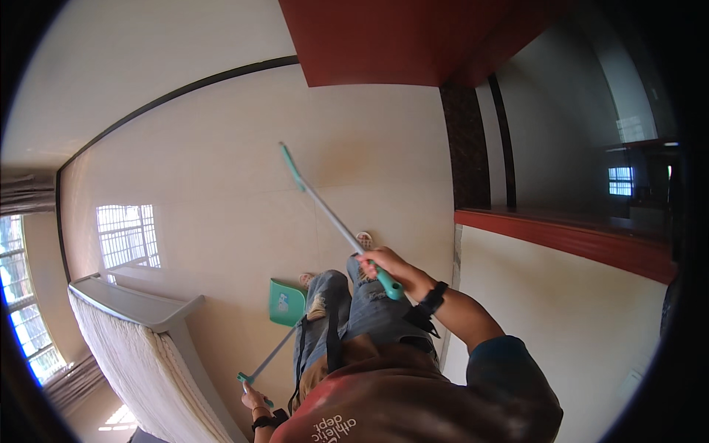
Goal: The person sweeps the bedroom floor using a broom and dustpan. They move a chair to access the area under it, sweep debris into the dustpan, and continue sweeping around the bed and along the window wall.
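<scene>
My right hand [385,264] is closed around the green grip of a long-handled broom [335,219] with a grey metal pole. The broom slants away from me, and its green head shows narrow over the floor; its bristles cannot be made out. At the lower left, my left hand [255,397] grips the green handle end of a long-handled dustpan [288,302]. The green pan lies close to my left foot, with a grey pole running back to the hand. Part of the pan's edge is hidden behind my leg.
Pale glossy floor tiles [221,221] reflect a barred window [25,299]. On the left stands a bed [138,304] with a grey frame and white bedding. A red wooden panel [376,44] juts in ahead, and a dark stone threshold [465,147] lies on the right.
</scene>
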The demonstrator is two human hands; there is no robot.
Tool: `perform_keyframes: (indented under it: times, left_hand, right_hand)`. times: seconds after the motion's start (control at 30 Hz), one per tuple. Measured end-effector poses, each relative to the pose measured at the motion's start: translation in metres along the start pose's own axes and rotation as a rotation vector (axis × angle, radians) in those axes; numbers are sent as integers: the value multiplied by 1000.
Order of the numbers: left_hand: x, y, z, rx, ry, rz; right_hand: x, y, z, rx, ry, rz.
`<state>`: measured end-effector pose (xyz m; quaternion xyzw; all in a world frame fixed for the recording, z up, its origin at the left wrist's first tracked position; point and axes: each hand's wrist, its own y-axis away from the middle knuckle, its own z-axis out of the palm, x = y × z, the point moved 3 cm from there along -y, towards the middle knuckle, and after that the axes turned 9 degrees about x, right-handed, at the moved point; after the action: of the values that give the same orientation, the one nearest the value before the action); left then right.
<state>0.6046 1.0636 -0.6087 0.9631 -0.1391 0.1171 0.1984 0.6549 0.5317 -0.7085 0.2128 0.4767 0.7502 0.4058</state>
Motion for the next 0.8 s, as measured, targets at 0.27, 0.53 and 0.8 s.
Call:
perform_keyframes:
  times: [0.27,0.53,0.8]
  left_hand:
    - [6,35,44,22,-44,-22]
    - [4,25,30,13,42,-120]
    - [25,3,30,39,112,-321]
  right_hand:
    - [-94,32,-177,542,42,-335]
    - [-160,-111,-227,661,-108,-411]
    - [1,-157,68,357,198,190]
